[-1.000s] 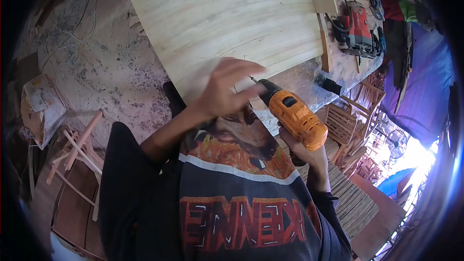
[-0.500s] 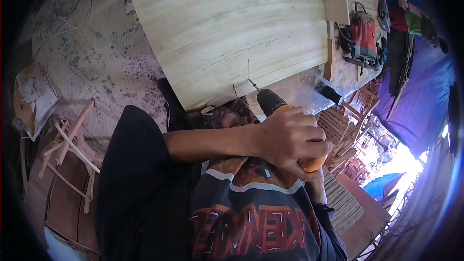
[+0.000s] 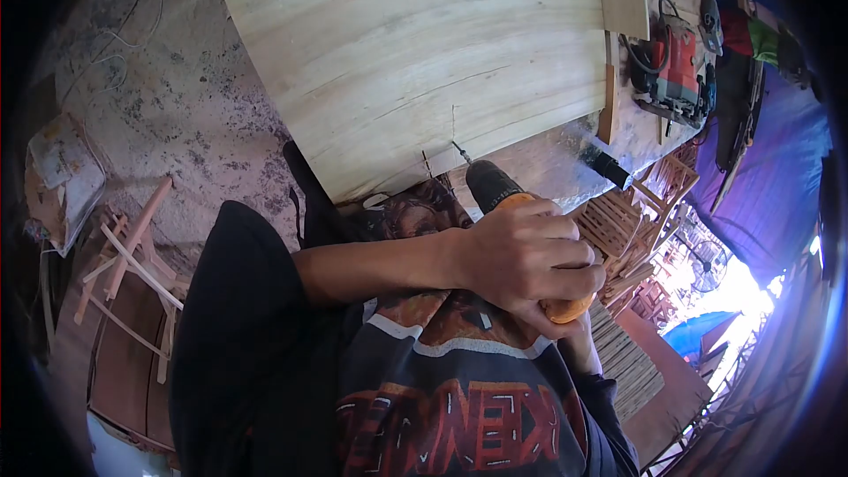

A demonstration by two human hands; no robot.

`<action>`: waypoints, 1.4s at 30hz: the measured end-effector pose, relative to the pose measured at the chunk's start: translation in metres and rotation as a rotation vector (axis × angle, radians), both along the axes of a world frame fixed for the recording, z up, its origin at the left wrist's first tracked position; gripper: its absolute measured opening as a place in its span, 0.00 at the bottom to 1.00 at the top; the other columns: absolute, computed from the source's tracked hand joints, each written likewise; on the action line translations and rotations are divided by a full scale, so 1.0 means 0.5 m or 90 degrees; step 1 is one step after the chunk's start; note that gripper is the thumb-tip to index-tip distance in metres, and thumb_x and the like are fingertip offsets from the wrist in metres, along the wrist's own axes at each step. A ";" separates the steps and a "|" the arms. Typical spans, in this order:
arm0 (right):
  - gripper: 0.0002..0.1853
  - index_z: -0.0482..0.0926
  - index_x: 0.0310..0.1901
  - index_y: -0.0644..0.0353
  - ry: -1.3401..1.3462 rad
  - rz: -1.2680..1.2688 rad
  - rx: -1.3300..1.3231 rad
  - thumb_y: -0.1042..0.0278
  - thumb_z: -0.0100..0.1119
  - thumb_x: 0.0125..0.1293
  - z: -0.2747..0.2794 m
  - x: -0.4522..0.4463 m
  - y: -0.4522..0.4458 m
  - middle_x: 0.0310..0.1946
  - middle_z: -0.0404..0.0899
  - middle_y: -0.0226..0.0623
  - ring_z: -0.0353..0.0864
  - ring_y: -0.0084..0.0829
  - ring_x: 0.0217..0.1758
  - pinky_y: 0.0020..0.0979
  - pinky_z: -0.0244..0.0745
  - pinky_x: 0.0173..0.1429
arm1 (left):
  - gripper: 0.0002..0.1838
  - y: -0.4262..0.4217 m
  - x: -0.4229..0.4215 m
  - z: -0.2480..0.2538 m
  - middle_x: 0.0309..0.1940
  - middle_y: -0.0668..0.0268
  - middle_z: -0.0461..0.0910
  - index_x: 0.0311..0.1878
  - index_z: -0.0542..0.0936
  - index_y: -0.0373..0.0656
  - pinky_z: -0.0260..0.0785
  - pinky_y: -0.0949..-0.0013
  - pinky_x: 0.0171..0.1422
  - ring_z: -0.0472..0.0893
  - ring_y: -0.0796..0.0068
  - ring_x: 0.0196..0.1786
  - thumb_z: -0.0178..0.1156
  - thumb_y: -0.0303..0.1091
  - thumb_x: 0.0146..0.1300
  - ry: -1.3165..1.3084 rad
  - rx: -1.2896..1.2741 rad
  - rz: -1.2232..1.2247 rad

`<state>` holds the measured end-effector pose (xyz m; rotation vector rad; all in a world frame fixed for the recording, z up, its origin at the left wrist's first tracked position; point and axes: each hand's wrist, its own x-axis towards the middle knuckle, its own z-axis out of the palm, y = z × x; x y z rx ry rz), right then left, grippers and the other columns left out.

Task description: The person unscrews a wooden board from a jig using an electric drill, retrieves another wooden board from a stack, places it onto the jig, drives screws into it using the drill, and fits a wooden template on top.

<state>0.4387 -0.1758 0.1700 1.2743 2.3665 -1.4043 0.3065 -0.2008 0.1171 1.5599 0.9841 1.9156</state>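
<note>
A cordless-looking drill with a black chuck (image 3: pixel 492 184) and an orange body is held between both hands. Over the top of its body curls my left hand (image 3: pixel 521 256), fingers closed, its forearm crossing from the left. My right hand (image 3: pixel 570 329) is beneath and behind the drill, wrapped at its grip and mostly hidden by the left. The thin drill bit (image 3: pixel 461 152) points at the near edge of a pale plywood panel (image 3: pixel 397 44), its tip touching or very near a short pencil line. How deep it sits I cannot tell.
To the right lie a red power tool (image 3: pixel 678 57) and a black cylindrical object (image 3: pixel 607 166). Wooden slatted pieces (image 3: pixel 609 221) are stacked beyond the table edge. A wooden stool-like frame (image 3: pixel 132 256) and a torn sack (image 3: pixel 66 181) stand at the left. A cable (image 3: pixel 115 57) trails across the dusty floor.
The view has shifted slightly, so the panel and the tools at right appear a little displaced. Both hands keep their grip on the drill, with its bit at the same spot by the line.
</note>
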 end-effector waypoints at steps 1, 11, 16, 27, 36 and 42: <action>0.31 0.67 0.57 0.62 0.003 0.002 0.000 0.72 0.64 0.49 -0.002 0.002 -0.001 0.43 0.80 0.41 0.81 0.33 0.44 0.30 0.74 0.47 | 0.19 0.000 0.000 0.000 0.30 0.71 0.79 0.32 0.78 0.48 0.71 0.69 0.38 0.79 0.73 0.32 0.68 0.53 0.47 -0.001 -0.005 -0.011; 0.29 0.68 0.55 0.62 0.021 0.035 0.024 0.71 0.64 0.48 -0.023 0.004 0.007 0.42 0.80 0.41 0.81 0.34 0.42 0.30 0.74 0.46 | 0.22 -0.002 0.004 -0.017 0.31 0.70 0.78 0.35 0.78 0.46 0.70 0.69 0.39 0.78 0.74 0.33 0.64 0.55 0.49 -0.028 0.021 0.043; 0.28 0.68 0.54 0.62 0.029 0.050 0.034 0.70 0.64 0.48 -0.035 0.003 0.013 0.41 0.80 0.41 0.81 0.34 0.42 0.31 0.74 0.45 | 0.20 0.004 -0.006 -0.015 0.28 0.67 0.79 0.30 0.78 0.46 0.73 0.67 0.40 0.80 0.69 0.33 0.67 0.54 0.49 -0.056 0.004 0.018; 0.27 0.69 0.52 0.62 0.033 0.058 0.035 0.69 0.64 0.48 -0.051 0.002 0.014 0.40 0.80 0.40 0.81 0.35 0.41 0.31 0.74 0.44 | 0.22 0.000 -0.006 -0.031 0.31 0.70 0.78 0.34 0.78 0.48 0.70 0.70 0.41 0.78 0.74 0.34 0.65 0.57 0.48 -0.047 0.002 0.037; 0.25 0.70 0.50 0.62 0.043 0.061 0.049 0.68 0.64 0.48 -0.063 -0.006 0.021 0.39 0.80 0.40 0.81 0.36 0.40 0.32 0.74 0.43 | 0.22 0.001 -0.008 -0.044 0.31 0.70 0.78 0.33 0.78 0.48 0.70 0.71 0.41 0.78 0.74 0.34 0.65 0.57 0.48 -0.054 -0.001 0.030; 0.24 0.71 0.49 0.62 0.037 0.066 0.053 0.67 0.65 0.48 -0.055 -0.015 0.021 0.38 0.80 0.40 0.81 0.36 0.39 0.32 0.74 0.42 | 0.21 0.007 -0.017 -0.049 0.29 0.69 0.79 0.31 0.79 0.47 0.71 0.69 0.39 0.79 0.71 0.33 0.66 0.56 0.48 -0.063 -0.003 0.030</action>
